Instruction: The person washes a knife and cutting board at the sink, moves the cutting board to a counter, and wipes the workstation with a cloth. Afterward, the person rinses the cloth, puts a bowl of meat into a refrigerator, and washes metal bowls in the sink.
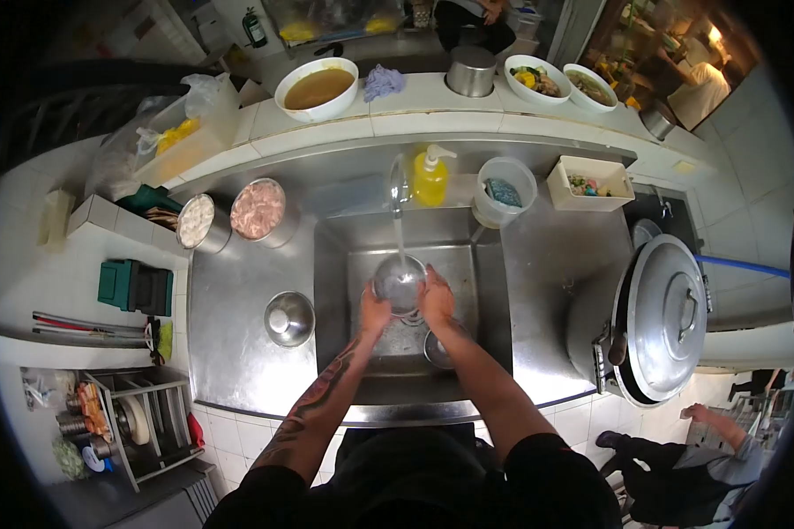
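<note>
Both my hands hold a round metal bowl [400, 287] over the sink [335, 353], under water running from the faucet [397, 185]. My left hand [375, 310] grips its left side, and my right hand [435, 298] grips the right side. The fingers curl round the rim and are partly hidden behind it. Below my right wrist, a second metal bowl [436, 351] lies in the sink, partly covered by my forearm. On the counter left of the sink stands another metal bowl [289, 319] with something pale in it.
Two metal containers, one with pink meat [258, 209] and one with white pieces [196, 219], stand at left. Behind the sink are a yellow soap bottle [430, 181] and a clear tub [505, 194]. A large lidded pot [666, 317] stands right. Another person [697, 472] is at lower right.
</note>
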`<state>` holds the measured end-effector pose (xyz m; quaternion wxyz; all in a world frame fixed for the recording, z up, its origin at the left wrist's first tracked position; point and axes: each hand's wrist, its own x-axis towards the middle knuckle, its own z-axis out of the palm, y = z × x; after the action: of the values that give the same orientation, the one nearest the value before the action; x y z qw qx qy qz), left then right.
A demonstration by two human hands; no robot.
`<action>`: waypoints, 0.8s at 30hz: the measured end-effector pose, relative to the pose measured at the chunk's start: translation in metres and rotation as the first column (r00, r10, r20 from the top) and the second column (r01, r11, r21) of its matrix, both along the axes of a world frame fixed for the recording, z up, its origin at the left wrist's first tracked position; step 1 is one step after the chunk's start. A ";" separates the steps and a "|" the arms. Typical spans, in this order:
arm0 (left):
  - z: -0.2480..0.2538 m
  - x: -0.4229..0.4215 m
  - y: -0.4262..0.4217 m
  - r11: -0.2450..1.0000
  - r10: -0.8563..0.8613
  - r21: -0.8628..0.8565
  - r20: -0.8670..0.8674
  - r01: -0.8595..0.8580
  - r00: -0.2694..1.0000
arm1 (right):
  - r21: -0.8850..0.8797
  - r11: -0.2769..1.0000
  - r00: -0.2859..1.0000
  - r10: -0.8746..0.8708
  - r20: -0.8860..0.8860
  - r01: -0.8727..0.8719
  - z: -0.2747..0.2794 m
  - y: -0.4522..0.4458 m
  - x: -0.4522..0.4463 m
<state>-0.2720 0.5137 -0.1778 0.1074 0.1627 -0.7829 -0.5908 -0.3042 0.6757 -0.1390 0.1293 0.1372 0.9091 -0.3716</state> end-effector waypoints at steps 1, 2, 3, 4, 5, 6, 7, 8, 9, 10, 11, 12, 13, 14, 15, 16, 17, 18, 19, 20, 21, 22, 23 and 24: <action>0.012 -0.003 0.000 0.967 0.060 0.235 0.161 -0.098 0.985 | 0.146 0.976 0.860 0.212 -0.464 -0.162 0.016 0.004 0.000; 0.023 -0.007 -0.012 0.967 0.052 0.237 0.169 -0.092 0.984 | 0.235 0.947 0.698 0.321 -0.640 -0.220 0.027 0.009 0.002; 0.037 -0.017 -0.035 0.924 -0.121 0.380 0.383 -0.036 0.916 | 0.352 0.908 0.489 0.419 -0.765 -0.228 0.038 0.014 0.005; 0.047 -0.031 -0.048 0.853 -0.308 0.522 0.539 -0.023 0.784 | 0.390 0.804 0.371 0.564 -0.737 -0.448 0.047 0.022 0.005; 0.052 -0.043 -0.050 0.850 -0.311 0.526 0.543 -0.028 0.780 | 0.416 0.646 0.223 0.674 -0.704 -0.640 0.049 0.028 0.006; 0.055 -0.057 -0.051 0.865 -0.371 0.501 0.620 0.014 0.692 | 0.415 0.646 0.229 0.677 -0.700 -0.641 0.045 0.029 0.000; 0.059 -0.069 -0.050 0.875 -0.419 0.480 0.689 0.062 0.591 | 0.175 0.655 0.486 0.689 -0.538 -0.735 0.036 0.030 -0.012; 0.075 -0.078 -0.040 0.927 -0.357 0.337 0.649 0.167 0.672 | -0.081 0.671 0.661 0.690 -0.295 -0.737 0.027 0.029 -0.026; 0.093 -0.085 -0.025 0.953 -0.302 0.175 0.590 0.247 0.749 | -0.081 0.667 0.658 0.694 -0.292 -0.741 0.018 0.020 -0.036; 0.101 -0.095 -0.012 0.955 -0.214 -0.060 0.535 0.289 0.817 | -0.313 0.781 0.833 0.445 -0.327 -0.540 0.009 0.003 -0.044; 0.106 -0.099 0.001 0.908 -0.141 -0.294 0.457 0.299 0.878 | -0.531 0.794 0.945 0.162 -0.285 -0.296 0.005 -0.011 -0.049; 0.110 -0.092 0.017 0.911 -0.135 -0.290 0.463 0.293 0.876 | -0.531 0.793 0.945 0.171 -0.278 -0.299 0.012 -0.022 -0.051; 0.113 -0.082 0.034 0.870 -0.168 -0.443 0.148 0.218 0.975 | -0.925 0.367 0.985 -0.170 0.036 0.097 0.029 -0.032 -0.050; 0.113 -0.073 0.039 0.823 -0.226 -0.562 -0.178 0.090 0.958 | -0.875 -0.261 0.840 -0.267 0.472 0.408 0.045 -0.038 -0.048; 0.107 -0.067 0.035 0.822 -0.216 -0.563 -0.172 0.084 0.961 | -0.815 -0.377 0.765 -0.317 0.560 0.440 0.055 -0.043 -0.038; 0.097 -0.062 0.028 0.883 -0.283 -0.432 -0.179 0.183 0.942 | -0.810 -0.376 0.765 -0.305 0.567 0.450 0.066 -0.048 -0.020; 0.086 -0.054 0.020 0.914 -0.344 -0.293 -0.195 0.280 0.919 | -0.843 -0.301 0.778 -0.335 0.532 0.446 0.077 -0.055 0.002; 0.072 -0.042 0.010 0.916 -0.332 -0.299 -0.186 0.268 0.925 | -0.870 -0.224 0.792 -0.359 0.493 0.440 0.081 -0.062 0.020; 0.058 -0.025 0.000 0.973 -0.217 -0.089 -0.041 0.213 0.975 | -0.864 -0.226 0.793 -0.343 0.503 0.450 0.078 -0.069 0.035; 0.050 -0.007 -0.010 0.987 -0.126 0.113 0.124 0.112 0.984 | -0.849 -0.178 0.785 -0.325 0.528 0.497 0.075 -0.075 0.048; 0.080 0.014 -0.018 0.978 -0.174 -0.093 0.113 0.185 0.978 | -0.832 -0.129 0.775 -0.309 0.551 0.540 0.072 -0.080 0.055; 0.102 0.028 -0.030 0.980 -0.162 -0.100 0.123 0.174 0.979 | -0.826 -0.130 0.774 -0.295 0.560 0.548 0.059 -0.090 0.060; 0.120 0.041 -0.043 0.905 -0.131 -0.403 0.046 0.138 0.990 | -0.860 -0.194 0.848 -0.169 0.503 0.472 0.037 -0.106 0.067; 0.134 0.052 -0.059 0.744 -0.132 -0.664 -0.033 0.077 0.991 | -0.876 -0.270 0.903 -0.050 0.426 0.398 0.025 -0.122 0.073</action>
<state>-0.2196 0.4550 -0.0435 0.1551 0.0469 -0.9442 -0.2866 -0.2308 0.5538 -0.1136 0.2149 0.1949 0.2113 -0.9334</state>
